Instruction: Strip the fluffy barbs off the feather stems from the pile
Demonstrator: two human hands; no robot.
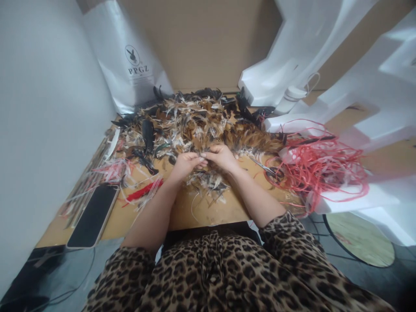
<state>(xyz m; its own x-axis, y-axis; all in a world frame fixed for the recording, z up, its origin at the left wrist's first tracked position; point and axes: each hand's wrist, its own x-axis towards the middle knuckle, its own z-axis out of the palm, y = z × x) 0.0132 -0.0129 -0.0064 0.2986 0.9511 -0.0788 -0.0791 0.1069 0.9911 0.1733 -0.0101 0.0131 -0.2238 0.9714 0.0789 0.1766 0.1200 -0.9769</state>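
Note:
My left hand (188,164) and my right hand (223,157) meet at the fingertips over the near side of a heap of feathers (191,117). Both hands are closed in a pinch on brown feathers (202,145), whose tips point away from me; exactly how many is hidden by the fingers. The heap is mostly brown and cream, with glossy black feathers along its far edge. Below my hands lies a smaller pile of loose, pale and brown feathers (209,184). Scissors (268,170) rest on the table to the right of my right hand.
Tangled red plastic strips (328,169) spread over the table's right side. A phone (94,215) lies at the left edge, near red thread (144,190) and pink-white strips (112,171). A printed white bag (130,60) stands at back left, a white bottle (290,99) at back right.

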